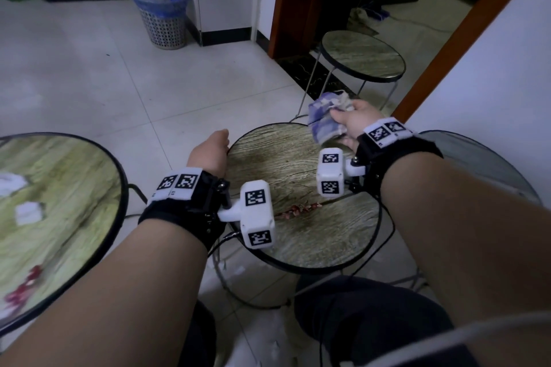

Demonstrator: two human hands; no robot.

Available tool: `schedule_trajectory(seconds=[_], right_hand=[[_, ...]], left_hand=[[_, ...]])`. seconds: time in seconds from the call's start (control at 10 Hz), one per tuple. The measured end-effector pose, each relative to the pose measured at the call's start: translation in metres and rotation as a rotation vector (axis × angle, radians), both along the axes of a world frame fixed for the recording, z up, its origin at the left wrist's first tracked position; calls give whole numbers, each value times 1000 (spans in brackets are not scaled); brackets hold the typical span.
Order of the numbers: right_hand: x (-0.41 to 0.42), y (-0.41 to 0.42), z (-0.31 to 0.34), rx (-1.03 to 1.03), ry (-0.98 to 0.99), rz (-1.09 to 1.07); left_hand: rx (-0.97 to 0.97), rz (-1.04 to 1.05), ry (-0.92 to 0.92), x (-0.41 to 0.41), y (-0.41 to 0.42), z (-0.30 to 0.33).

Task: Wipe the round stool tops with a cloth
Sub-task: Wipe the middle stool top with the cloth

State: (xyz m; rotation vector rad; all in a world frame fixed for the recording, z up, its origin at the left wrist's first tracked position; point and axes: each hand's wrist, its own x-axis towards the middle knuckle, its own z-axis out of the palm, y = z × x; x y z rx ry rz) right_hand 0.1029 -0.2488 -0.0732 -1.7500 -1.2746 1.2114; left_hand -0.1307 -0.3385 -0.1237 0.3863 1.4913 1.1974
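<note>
Four round stools with wood-grain tops and thin black metal rims stand on the pale tiled floor (89, 74), and the middle stool (286, 164) sits right under the person's arms, dried reddish bits (298, 209) lying on its top. Crumpled and soft, the blue-and-white cloth (326, 116) is bunched in the right hand (354, 121), whose grip is closed round it above the stool's far edge. Fingers curled under at the stool's left rim, the left hand (210, 152) has a grip I cannot make out.
</note>
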Motion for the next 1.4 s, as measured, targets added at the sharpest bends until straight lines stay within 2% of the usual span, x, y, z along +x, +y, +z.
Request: schedule_trajectory(seconds=[0.1, 0.2, 0.3, 0.4, 0.5, 0.6, 0.7, 0.8, 1.0, 1.2, 1.4], right_hand=[[23, -25, -1, -66, 268, -199], [51, -54, -16, -32, 415, -362], [69, -80, -44, -49, 486, -509], [60, -95, -59, -139, 615, -441], [57, -88, -64, -149, 490, -425], [60, -79, -68, -168, 496, -414], [64, -70, -65, -162, 598, -439], [70, -61, -62, -94, 578, -460], [78, -42, -65, -67, 579, -421], [62, -19, -69, -76, 678, -370], [57, -4, -66, 46, 802, -319]], left_hand=[[-9, -32, 26, 0, -2, 2], [-49, -52, 64, 0, -8, 0], [-72, -54, 24, -3, -17, 1], [-90, 55, -60, -2, -19, -3], [-68, 113, -183, 5, -23, 3], [-41, 135, -223, 9, -14, 2], [-26, 132, -301, 19, -4, 10], [-7, 80, -342, 21, -2, 17], [14, 74, -364, 26, 16, 21], [5, 118, -368, 17, 28, 18], [50, 149, -357, 13, 42, 12]])
